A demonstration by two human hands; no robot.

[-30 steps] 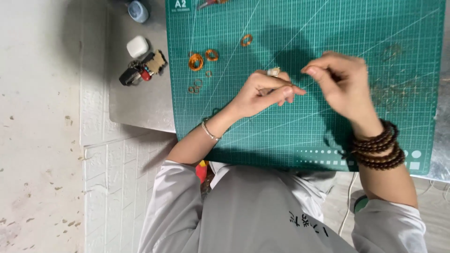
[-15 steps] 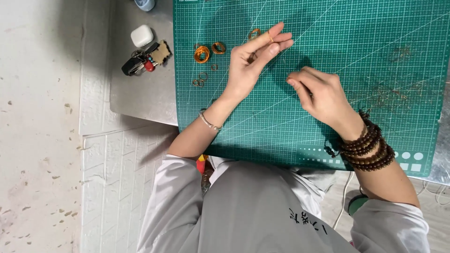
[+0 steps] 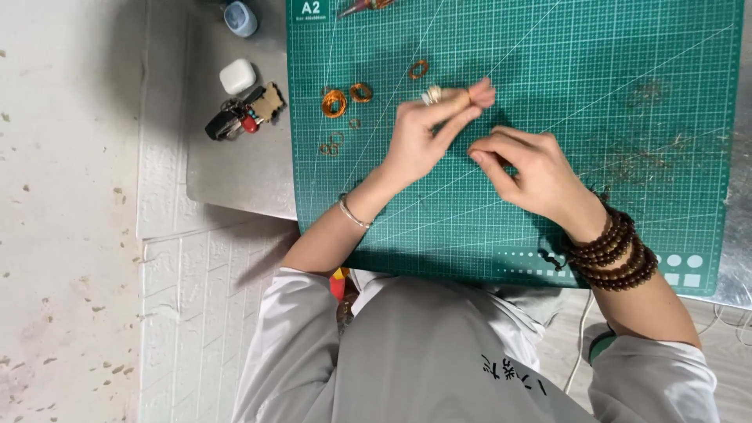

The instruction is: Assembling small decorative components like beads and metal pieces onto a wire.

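My left hand (image 3: 427,133) is raised over the green cutting mat (image 3: 627,47), thumb and fingers pinched together at the tips. A pale ring (image 3: 431,94) shows near its index knuckle. My right hand (image 3: 529,172) sits just right of and below it, with its fingertips pinched and nearly touching the left thumb. Anything between the fingers is too small to make out. Copper wire coils (image 3: 334,103) lie on the mat left of my left hand, one more coil (image 3: 419,69) lies above it, and tiny wire rings (image 3: 330,146) lie lower left. Dark bead bracelets (image 3: 615,254) wrap my right wrist.
The mat lies on a grey metal table (image 3: 235,172). A small white case (image 3: 236,76), a bunch of keys (image 3: 243,117) and a bluish round object (image 3: 240,17) sit left of the mat. Plier tips (image 3: 362,6) show at the mat's top edge. Wire scraps (image 3: 650,157) litter the right.
My left hand went up toward the upper coil, then came back down and right. My right hand dropped lower, and both hands' fingertips now meet again near the mat's middle.
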